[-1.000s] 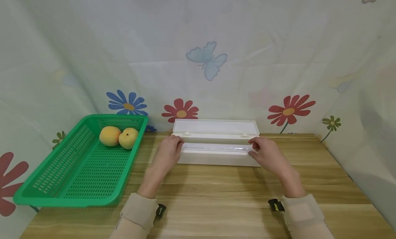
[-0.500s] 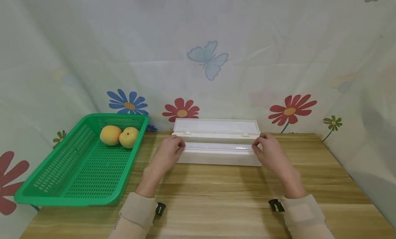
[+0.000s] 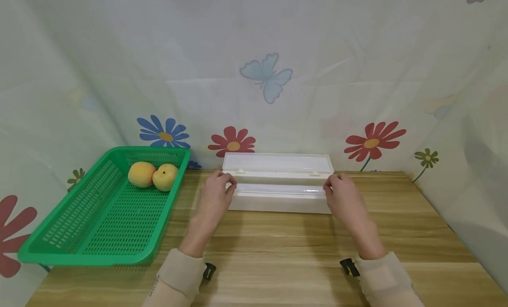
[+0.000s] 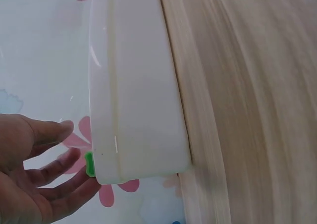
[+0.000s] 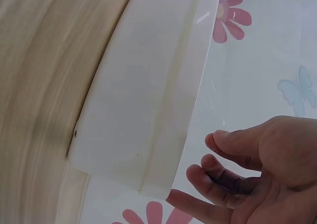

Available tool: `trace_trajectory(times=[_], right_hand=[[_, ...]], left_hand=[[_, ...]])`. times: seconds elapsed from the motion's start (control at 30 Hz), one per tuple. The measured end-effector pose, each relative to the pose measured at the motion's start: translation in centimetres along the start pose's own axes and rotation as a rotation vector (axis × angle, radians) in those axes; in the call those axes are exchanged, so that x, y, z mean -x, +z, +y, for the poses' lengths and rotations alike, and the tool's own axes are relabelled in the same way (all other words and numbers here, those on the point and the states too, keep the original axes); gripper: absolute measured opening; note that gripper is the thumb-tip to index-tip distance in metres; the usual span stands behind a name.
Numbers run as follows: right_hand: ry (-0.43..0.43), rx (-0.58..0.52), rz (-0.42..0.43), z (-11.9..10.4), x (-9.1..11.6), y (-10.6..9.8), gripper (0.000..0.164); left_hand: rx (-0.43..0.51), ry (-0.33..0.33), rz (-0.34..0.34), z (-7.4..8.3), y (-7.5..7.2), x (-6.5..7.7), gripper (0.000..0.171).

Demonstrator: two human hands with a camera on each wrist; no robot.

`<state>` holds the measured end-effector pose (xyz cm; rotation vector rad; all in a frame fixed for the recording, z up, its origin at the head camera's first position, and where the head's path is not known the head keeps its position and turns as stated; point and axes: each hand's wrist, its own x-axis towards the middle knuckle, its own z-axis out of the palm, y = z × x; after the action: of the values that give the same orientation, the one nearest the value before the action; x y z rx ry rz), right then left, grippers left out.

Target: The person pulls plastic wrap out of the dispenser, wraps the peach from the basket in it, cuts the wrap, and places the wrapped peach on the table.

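Observation:
A long white cling film dispenser [image 3: 279,204] lies at the back of the table, its lid [image 3: 278,162] tipped back against the wall. Glossy clear cling film [image 3: 278,189] shows along its opening. At the left end, my left hand [image 3: 214,193] pinches the film's edge between thumb and index finger. My right hand [image 3: 344,196] pinches it likewise at the right end. Both wrist views show the other fingers loosely bent near the dispenser's end corners, and faint glints of film by the right thumb. A small green piece [image 4: 89,164] sits at the dispenser's left corner.
To the left stands a green perforated basket [image 3: 152,236] with two yellow peaches [image 3: 141,174] at its far end. A flower-printed cloth [image 3: 317,77] covers the wall behind the wooden table [image 3: 274,263].
My right hand has moved outward from the film to the dispenser's right end, its thumb and finger coming together. The left thumb and finger have shifted slightly at the left end.

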<state>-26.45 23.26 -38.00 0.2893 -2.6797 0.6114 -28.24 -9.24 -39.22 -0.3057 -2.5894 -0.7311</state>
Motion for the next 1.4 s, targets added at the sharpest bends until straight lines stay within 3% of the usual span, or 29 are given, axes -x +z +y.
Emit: trace_trajectory(times=[0.47,0.83,1.13,1.4], right_hand=[[0.028,-0.063,-0.032,0.2,-0.3,-0.8,0.008],[-0.026,-0.061,0.087,0.3,-0.4,-1.0,0.004],[-0.034,-0.072,0.117,0.2,-0.3,-1.4,0.004],[-0.040,-0.078,0.119,0.1,-0.3,-1.9,0.005]], left_hand=[[0.126,-0.019,0.065,0.1,-0.6,-0.1,0.004],[0.130,-0.042,0.119,0.5,-0.9,-0.3,0.004],[0.167,0.053,0.175,0.5,-1.2,-0.4,0.004],[0.184,0.075,0.138,0.5,-1.7,-0.3,0.007]])
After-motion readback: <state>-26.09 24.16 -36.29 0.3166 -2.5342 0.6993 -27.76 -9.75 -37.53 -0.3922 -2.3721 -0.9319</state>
